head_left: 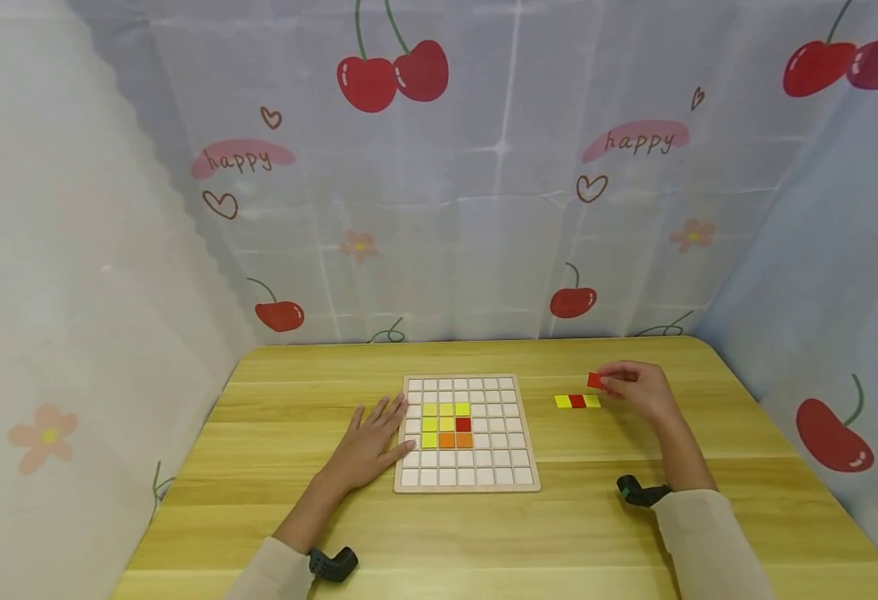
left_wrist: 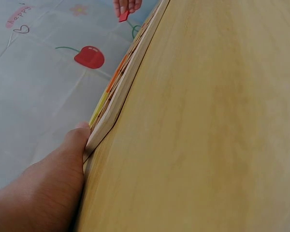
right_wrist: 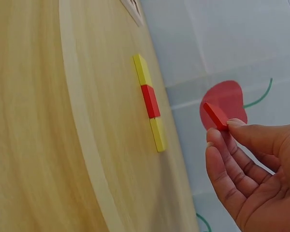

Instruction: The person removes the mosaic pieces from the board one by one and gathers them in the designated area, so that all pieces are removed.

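Note:
A square wooden grid board (head_left: 531, 467) lies on the table, its cells mostly white. Yellow, orange and red tiles fill several cells left of its middle. My left hand (head_left: 367, 446) rests with spread fingers on the board's left edge; in the left wrist view its thumb (left_wrist: 77, 140) touches the rim. To the right of the board, my right hand (head_left: 641, 390) pinches a red square tile (right_wrist: 215, 116) between thumb and fingertips, held above the table. Just below it lies a short row: a yellow tile (head_left: 562, 402), a red tile (head_left: 577, 402) and another yellow tile (head_left: 592, 402).
The wooden table (head_left: 574, 550) reaches back to a cherry-print curtain (head_left: 469, 208), which also hangs along both sides. Each wrist wears a dark strapped device, one on the left (head_left: 334, 565) and one on the right (head_left: 641, 492).

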`<state>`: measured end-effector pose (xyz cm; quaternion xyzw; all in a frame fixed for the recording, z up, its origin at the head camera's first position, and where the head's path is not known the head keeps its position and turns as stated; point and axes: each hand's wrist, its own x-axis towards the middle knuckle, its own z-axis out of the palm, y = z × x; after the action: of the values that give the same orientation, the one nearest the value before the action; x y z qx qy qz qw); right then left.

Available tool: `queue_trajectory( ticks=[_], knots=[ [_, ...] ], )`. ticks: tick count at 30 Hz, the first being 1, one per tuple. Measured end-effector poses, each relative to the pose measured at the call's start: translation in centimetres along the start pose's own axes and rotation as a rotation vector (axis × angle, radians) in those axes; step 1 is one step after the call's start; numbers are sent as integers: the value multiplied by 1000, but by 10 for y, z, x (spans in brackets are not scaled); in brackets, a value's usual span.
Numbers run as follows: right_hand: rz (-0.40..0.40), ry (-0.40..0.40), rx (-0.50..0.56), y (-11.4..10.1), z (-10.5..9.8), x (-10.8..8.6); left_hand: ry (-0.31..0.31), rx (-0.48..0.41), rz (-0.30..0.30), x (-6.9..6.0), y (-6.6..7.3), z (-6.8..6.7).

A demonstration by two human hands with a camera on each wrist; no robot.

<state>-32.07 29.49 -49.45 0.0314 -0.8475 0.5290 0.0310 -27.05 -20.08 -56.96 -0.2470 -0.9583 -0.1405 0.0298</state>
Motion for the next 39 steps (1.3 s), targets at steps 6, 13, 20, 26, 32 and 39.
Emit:
queue_trajectory(
  ticks=[6, 13, 20, 26, 32, 39],
  knots=[
    [46, -6, 4, 8, -5, 2, 11, -2, 0, -1, 2, 0],
    [99, -17, -4, 15, -10, 2, 15, -2, 3, -1, 2, -1],
    [157, -27, -40, 19, -11, 2, 17, -9, 4, 0, 2, -1],
    [175, -33, -46, 20, -10, 2, 9, -7, -4, 0, 2, -1],
    [192, -56, -46, 21, -10, 4, 21, -7, -1, 0, 2, -2],
    [208, -73, -60, 23, -10, 4, 19, -11, 2, -1, 2, -2]
  ],
)
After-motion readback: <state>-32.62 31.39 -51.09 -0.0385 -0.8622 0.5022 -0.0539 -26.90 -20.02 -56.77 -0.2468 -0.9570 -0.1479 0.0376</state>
